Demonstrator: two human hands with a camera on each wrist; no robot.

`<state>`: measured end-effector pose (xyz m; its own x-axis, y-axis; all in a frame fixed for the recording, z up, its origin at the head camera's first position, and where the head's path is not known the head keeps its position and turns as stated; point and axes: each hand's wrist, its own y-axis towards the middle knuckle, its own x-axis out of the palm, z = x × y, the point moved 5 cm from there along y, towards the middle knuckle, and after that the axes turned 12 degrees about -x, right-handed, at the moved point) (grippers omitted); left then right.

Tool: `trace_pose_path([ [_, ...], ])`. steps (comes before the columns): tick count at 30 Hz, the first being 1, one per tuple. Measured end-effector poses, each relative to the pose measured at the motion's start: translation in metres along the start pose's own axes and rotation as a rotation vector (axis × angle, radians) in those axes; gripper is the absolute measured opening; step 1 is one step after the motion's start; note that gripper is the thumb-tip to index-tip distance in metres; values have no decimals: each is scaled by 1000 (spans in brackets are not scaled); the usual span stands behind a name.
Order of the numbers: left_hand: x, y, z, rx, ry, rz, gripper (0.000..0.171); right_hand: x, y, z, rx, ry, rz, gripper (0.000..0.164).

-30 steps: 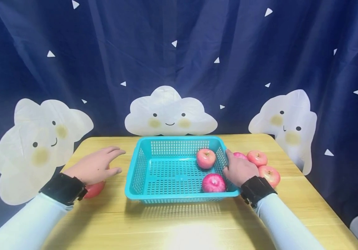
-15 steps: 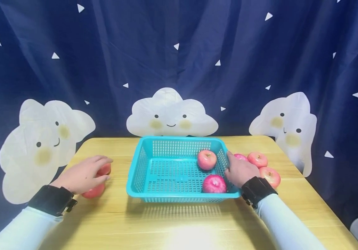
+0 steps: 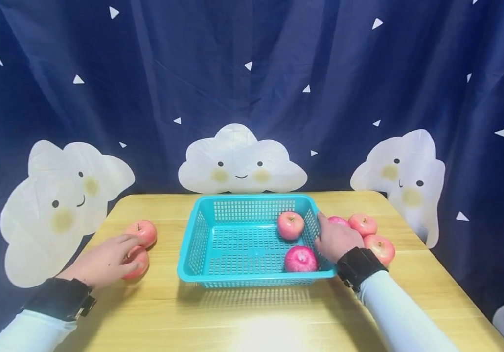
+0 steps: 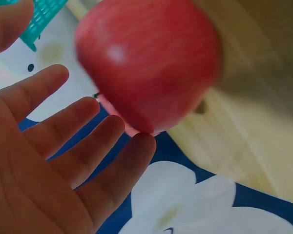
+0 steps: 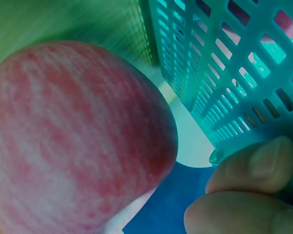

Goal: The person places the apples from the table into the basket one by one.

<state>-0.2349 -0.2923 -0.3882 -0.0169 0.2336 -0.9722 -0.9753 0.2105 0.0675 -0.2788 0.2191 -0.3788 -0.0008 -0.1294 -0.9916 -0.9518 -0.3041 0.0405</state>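
My left grip [image 3: 102,259] is wide, its fingers spread and only slightly bent, at 9 o'clock from the turquoise rectangular plastic basket [image 3: 243,253]. It is right at a glossy pinkish-red round apple [image 3: 143,256], the nearer to me of 2 on that side; whether my fingertips touch its skin I cannot tell. The farther of the pair, a smooth pale-red round apple [image 3: 144,232], sits just beyond it, towards 12 o'clock.

My right grip [image 3: 337,239] is narrow, thumb and fingers pinching the basket's rim at 3 o'clock. The basket stands upright on the pale wooden tabletop [image 3: 168,313], its floor and walls pierced with small slots. Inside it, a red-and-yellow round apple [image 3: 290,225] lies at 2 o'clock and a deep-magenta round fruit or vegetable [image 3: 301,259] at 4 o'clock; I cannot tell which kind the magenta piece is.

Outside the basket, around 3 o'clock, 3 more pieces cluster by my right grip: a bright-magenta round piece [image 3: 338,221] partly hidden by my hand, a light-red round apple [image 3: 363,224] beside it, and a pink-and-yellow round apple [image 3: 380,248] closer to me. A navy cloth curtain with white clouds [image 3: 217,73] hangs at 12 o'clock, behind the tabletop.
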Motion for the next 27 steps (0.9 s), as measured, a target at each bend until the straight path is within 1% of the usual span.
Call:
trace_pose_path([
  [1, 2, -1, -1, 13, 1, 3, 54, 0, 0, 0, -1, -2, 0, 71],
  [4, 5, -3, -4, 19, 11, 4, 50, 0, 0, 0, -3, -7, 2, 72],
  [8, 8, -5, -7, -6, -4, -15, 49, 1, 1, 0, -4, -13, 4, 72],
  [12, 13, -7, -10, -25, -26, -16, 46, 1, 1, -1, -6, -15, 6, 71],
  [18, 19, -10, -13, -52, -61, 6, 55, 0, 0, -1, -6, -19, 5, 71],
  [23, 22, -10, -13, -41, -71, 30, 52, -1, -1, -2, -4, -25, 8, 71],
  [27, 26, -10, -13, -62, -67, 9, 56, -2, 0, -3, -8, -30, 7, 71],
])
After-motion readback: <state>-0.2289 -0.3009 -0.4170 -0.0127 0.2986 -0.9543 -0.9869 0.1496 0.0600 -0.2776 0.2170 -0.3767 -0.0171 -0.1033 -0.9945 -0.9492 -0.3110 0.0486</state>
